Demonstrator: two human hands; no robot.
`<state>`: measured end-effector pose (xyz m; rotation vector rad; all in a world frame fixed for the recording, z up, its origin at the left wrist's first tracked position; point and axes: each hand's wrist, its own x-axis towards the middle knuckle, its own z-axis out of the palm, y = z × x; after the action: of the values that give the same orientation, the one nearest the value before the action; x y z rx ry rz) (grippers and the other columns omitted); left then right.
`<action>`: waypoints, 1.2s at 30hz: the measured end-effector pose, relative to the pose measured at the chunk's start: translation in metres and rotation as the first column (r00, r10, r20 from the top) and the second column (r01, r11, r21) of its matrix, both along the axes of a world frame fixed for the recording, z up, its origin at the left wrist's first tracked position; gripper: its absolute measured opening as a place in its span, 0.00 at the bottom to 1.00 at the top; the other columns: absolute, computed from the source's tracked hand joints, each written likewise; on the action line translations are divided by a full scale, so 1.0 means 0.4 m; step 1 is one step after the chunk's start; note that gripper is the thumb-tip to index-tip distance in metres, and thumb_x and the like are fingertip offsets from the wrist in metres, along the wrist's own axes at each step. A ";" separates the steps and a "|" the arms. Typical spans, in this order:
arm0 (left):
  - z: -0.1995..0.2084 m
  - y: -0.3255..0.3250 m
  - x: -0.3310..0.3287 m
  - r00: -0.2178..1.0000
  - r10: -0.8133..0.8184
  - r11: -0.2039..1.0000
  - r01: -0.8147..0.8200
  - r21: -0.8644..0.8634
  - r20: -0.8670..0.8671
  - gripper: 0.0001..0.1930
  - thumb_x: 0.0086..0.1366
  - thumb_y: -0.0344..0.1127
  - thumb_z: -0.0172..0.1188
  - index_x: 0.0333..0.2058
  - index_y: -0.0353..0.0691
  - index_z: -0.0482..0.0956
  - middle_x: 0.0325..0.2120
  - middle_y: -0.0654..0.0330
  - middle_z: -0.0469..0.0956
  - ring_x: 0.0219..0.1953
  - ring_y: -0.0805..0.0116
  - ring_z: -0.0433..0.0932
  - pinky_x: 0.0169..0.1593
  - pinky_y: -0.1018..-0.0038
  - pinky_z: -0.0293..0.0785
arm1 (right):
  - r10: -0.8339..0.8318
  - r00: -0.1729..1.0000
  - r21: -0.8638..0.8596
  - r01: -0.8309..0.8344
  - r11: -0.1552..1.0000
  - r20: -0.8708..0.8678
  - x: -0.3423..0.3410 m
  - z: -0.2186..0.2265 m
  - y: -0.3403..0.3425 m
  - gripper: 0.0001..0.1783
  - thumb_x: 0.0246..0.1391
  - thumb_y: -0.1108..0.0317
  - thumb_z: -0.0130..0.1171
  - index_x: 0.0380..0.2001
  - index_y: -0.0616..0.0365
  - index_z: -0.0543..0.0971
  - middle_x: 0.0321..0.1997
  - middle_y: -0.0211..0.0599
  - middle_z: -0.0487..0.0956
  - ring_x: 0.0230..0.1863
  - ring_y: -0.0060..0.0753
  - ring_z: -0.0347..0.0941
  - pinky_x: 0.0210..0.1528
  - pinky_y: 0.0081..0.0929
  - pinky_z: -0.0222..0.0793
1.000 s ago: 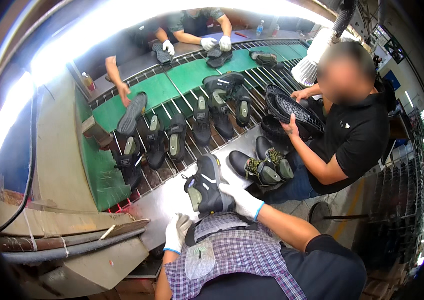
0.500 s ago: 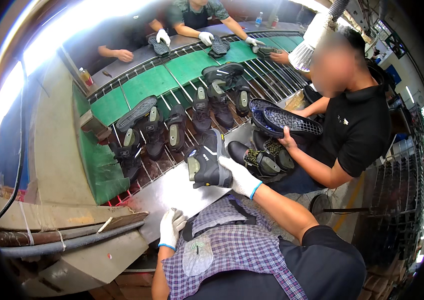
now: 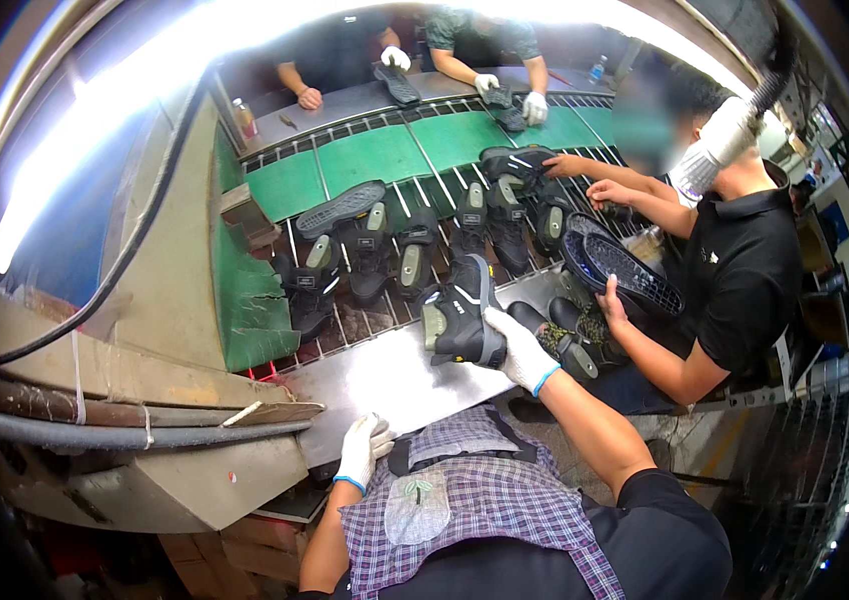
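My right hand (image 3: 523,352), in a white glove with a blue cuff, is closed on a black shoe (image 3: 467,318) with an olive heel patch. It holds the shoe above the bare metal plate (image 3: 345,378). At the plate's near edge, my gloved left hand (image 3: 363,450) has loosely bent fingers and nothing visible in it. Beyond the plate, several black shoes (image 3: 370,262) stand on the metal-rod rack, and one shoe sole (image 3: 342,207) lies tread up. Two black shoes with speckled laces (image 3: 575,345) sit right of my right hand.
A co-worker (image 3: 745,260) at right holds black soles (image 3: 635,270) close to my right arm. Across the green belt (image 3: 375,155), two people handle soles. A lamp with a flexible neck (image 3: 715,150) hangs at right. A grey pipe (image 3: 145,432) runs along the left.
My view has swung left, so the scene sits further right. My right hand keeps its grip on the shoe. Bare hands now reach to a shoe at the rack's far right.
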<state>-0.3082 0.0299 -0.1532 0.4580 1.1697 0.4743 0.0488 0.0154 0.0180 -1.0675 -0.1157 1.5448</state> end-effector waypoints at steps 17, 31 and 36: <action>0.073 -0.004 0.042 0.937 0.335 0.941 -0.329 0.077 -0.099 0.15 0.77 0.45 0.57 0.50 0.39 0.75 0.35 0.62 0.77 0.29 0.67 0.81 0.30 0.73 0.76 | -0.071 0.881 0.186 -0.020 0.982 0.467 0.390 -0.021 0.612 0.47 0.63 0.33 0.56 0.76 0.47 0.60 0.78 0.48 0.61 0.75 0.55 0.61 0.72 0.65 0.59; -0.031 -0.030 0.009 0.948 0.307 0.946 -0.296 0.130 -0.080 0.28 0.73 0.46 0.64 0.63 0.34 0.72 0.40 0.59 0.79 0.33 0.67 0.81 0.36 0.71 0.80 | 0.642 0.537 -0.173 -0.678 0.714 0.546 -0.084 -0.287 0.497 0.22 0.69 0.57 0.60 0.56 0.62 0.79 0.30 0.25 0.75 0.28 0.20 0.70 0.29 0.24 0.67; -0.052 -0.152 -0.027 0.919 0.344 0.938 -0.329 0.104 -0.194 0.29 0.72 0.46 0.65 0.64 0.34 0.72 0.49 0.52 0.81 0.44 0.60 0.84 0.45 0.65 0.83 | 0.639 0.629 -0.160 -0.646 0.747 0.444 -0.133 -0.287 0.545 0.31 0.70 0.60 0.58 0.70 0.65 0.68 0.32 0.28 0.74 0.27 0.20 0.68 0.25 0.24 0.63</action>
<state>-0.3188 -0.0308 -0.1742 0.3728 1.4490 0.7822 -0.0045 0.2334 -0.0969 -1.4773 -0.9512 1.8610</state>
